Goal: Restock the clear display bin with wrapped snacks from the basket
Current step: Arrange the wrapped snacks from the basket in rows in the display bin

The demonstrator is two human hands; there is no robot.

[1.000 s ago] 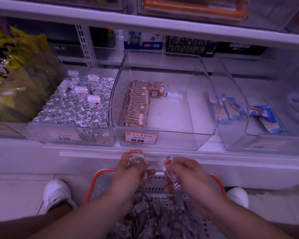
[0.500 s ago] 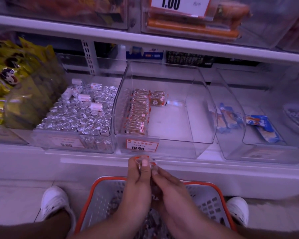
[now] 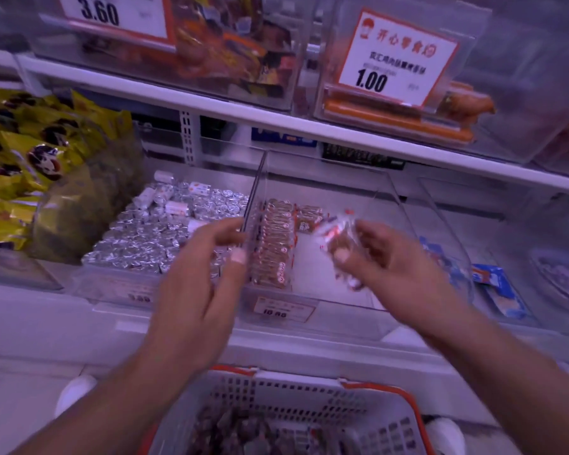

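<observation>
both arms reach over the basket [image 3: 296, 392] toward the clear display bin [image 3: 326, 205]. the left hand [image 3: 204, 274] is spread and holds nothing; the right hand [image 3: 391, 261] pinches blurred wrapped snacks [image 3: 337, 236] above the bin's floor. their print is unreadable.

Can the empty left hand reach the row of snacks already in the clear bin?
Probably yes. The left hand is open right by the clear bin, whose top is open, and nothing covers the row of snacks. It would just have to clear the bin's side wall.
</observation>
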